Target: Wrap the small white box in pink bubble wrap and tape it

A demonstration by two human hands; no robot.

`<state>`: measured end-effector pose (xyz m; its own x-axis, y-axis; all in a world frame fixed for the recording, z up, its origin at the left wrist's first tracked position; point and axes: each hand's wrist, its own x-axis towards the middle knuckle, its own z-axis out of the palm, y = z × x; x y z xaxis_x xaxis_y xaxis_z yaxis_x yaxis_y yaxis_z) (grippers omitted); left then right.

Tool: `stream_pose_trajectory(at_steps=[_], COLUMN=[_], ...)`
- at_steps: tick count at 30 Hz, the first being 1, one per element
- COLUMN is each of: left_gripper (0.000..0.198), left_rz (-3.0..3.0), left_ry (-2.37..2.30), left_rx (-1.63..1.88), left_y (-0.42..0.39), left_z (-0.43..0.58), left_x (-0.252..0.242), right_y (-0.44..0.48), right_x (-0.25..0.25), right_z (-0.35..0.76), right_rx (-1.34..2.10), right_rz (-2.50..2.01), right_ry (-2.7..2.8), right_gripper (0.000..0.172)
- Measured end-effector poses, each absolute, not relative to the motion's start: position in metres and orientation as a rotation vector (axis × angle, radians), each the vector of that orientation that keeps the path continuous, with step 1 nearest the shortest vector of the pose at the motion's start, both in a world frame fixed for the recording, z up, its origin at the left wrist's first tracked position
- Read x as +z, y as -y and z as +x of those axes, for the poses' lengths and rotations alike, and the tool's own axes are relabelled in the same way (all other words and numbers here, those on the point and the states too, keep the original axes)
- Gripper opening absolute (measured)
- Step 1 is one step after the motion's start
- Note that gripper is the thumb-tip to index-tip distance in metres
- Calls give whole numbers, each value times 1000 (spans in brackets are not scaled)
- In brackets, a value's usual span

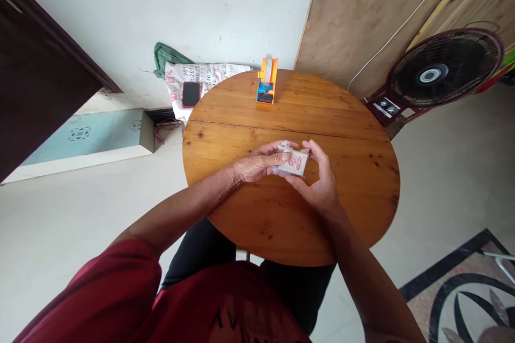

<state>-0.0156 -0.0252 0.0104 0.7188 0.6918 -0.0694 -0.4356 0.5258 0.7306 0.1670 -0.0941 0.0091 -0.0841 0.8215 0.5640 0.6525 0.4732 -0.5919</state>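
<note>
Over the middle of the table, a small plastic-wrapped box [298, 162], whitish with red print, is between my two hands. My left hand [259, 162] grips its left end, the thumb lying across the printed face and the fingers behind. From the right, my right hand [322, 185] curves about the box, with its thumb along the lower edge and its fingertips at the upper right corner. Loose, crinkled clear wrap sticks out at the top and left of the box. What lies behind the box is hidden.
An orange and blue tape dispenser [267, 80] stands at the far side of the round wooden table [265, 220]. Beyond the left rim, a dark phone [190, 95] rests on a printed white sack [209, 72]. A large fan [438, 72] stands at right.
</note>
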Motion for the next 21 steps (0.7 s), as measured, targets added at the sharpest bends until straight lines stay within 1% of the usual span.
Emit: stream_pose_trajectory(at_steps=[4,6,21], left_gripper=[47,47,52], left_rz=[763,759,844], left_ry=[-382,-401,-570], left_rx=[689,692,757], left_y=[25,25,18], left_z=[-15,-14,-17], left_x=[9,8,5], right_y=[94,94,89], right_x=[9,9,2], right_z=[166,167,173], right_rx=[41,-11,-44], right_rz=[-1249,-1241,-1254], right_ry=[1825,1835,1813], right_gripper=[70,66,55])
